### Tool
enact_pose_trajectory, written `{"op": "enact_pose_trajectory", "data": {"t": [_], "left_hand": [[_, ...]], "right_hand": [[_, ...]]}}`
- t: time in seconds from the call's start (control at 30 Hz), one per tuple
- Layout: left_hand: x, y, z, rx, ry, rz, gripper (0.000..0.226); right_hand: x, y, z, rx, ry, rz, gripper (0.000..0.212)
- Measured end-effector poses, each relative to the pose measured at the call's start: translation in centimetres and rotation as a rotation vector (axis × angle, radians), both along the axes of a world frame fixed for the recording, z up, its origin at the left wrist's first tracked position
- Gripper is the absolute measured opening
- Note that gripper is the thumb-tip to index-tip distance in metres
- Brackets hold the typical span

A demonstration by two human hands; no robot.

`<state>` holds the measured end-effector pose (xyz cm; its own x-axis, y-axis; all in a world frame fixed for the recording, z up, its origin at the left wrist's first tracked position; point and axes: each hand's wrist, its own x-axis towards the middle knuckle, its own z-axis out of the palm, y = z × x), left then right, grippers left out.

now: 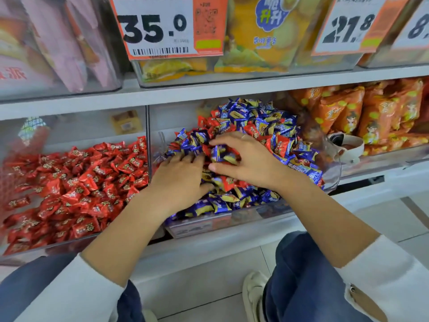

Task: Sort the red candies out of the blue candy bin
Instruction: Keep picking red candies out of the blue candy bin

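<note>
Where the lower shelf begins on the left, I see a clear bin [14,252] filled with red candies [76,187], split by a thin divider [148,140] from the blue candy bin [209,226] in the middle. My left hand [181,177] lies palm down on the blue candies [220,203] near the divider, fingers straight and spread, pressing into the pile and gripping nothing that I can make out. Stray red wrappers [279,145] are mixed through the blue heap, mostly toward the back and right (one more shows just between my hands). My right hand [246,159] arches over the middle of the heap, fingers curled down and thumb stretched toward the left hand; whether it actually pinches a wrapper I cannot tell, since the fingertips are buried among the candies. Further right sit orange snack packets [362,112] in the next bin. Above, price tags read 35.0 [153,26] and 21.8 [348,26].
</note>
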<state>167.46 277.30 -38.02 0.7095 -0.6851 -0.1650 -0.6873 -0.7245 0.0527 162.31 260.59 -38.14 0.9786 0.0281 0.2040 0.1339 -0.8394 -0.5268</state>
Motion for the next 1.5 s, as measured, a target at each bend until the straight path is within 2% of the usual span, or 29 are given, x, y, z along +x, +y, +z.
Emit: {"op": "enact_pose_trajectory", "data": {"t": [0.1, 0.27, 0.33, 0.43, 0.47, 0.53, 0.63, 0.7, 0.9, 1.0, 1.1, 1.23, 1.37, 1.5], "left_hand": [[-0.1, 0.7, 1.9, -0.058, 0.114, 0.006, 0.079], [0.1, 0.9, 3.7, -0.251, 0.142, 0.017, 0.056], [-0.3, 0.5, 3.6, -0.381, 0.143, 0.005, 0.047], [-1.4, -0.6, 3.1, -0.508, 0.087, -0.086, 0.031], [-1.7, -1.0, 2.8, -0.489, 0.032, -0.122, 0.031], [-2.3, -1.6, 2.0, -0.396, -0.070, -0.181, 0.045], [-3.0, -2.2, 1.1, -0.319, -0.068, -0.172, 0.061], [-3.0, -2.3, 0.6, -0.316, -0.074, -0.167, 0.062], [-2.4, -2.4, 0.6, -0.218, -0.076, -0.161, 0.058], [-2.0, -1.9, 0.7, -0.164, -0.026, -0.177, 0.060], [-1.7, -1.4, 1.1, -0.160, -0.029, -0.192, 0.048], [-1.1, -0.7, 1.5, -0.295, -0.062, -0.142, 0.030], [-0.7, -0.5, 1.7, -0.477, -0.039, -0.068, 0.013], [-0.9, -0.8, 1.9, -0.521, 0.012, -0.017, 0.031]], "right_hand": [[-2.1, -1.1, 2.3, 0.014, 0.056, -0.023, 0.047], [-5.5, -4.3, 4.0, 0.265, 0.011, -0.287, 0.024], [-6.0, -4.6, 3.9, 0.209, 0.071, -0.309, 0.014], [-6.1, -3.6, 3.6, 0.107, 0.141, -0.278, 0.016], [-6.0, -3.2, 3.5, 0.104, 0.158, -0.249, 0.020], [-5.9, -2.5, 3.2, 0.086, 0.217, -0.186, 0.034], [-5.9, -2.0, 2.6, -0.052, 0.302, -0.156, 0.065], [-5.7, -1.8, 2.3, -0.098, 0.290, -0.145, 0.073], [-4.8, -0.9, 1.3, -0.250, 0.178, -0.171, 0.060], [-4.5, -0.2, 0.7, -0.353, 0.171, -0.188, 0.060], [-4.4, 0.1, 0.6, -0.386, 0.112, -0.184, 0.048], [-4.2, -0.1, 0.5, -0.349, 0.062, -0.165, 0.035], [-4.1, -0.9, 0.5, -0.147, -0.030, -0.205, 0.023], [-4.1, -2.0, 1.3, -0.003, -0.055, -0.314, 0.025]]}}
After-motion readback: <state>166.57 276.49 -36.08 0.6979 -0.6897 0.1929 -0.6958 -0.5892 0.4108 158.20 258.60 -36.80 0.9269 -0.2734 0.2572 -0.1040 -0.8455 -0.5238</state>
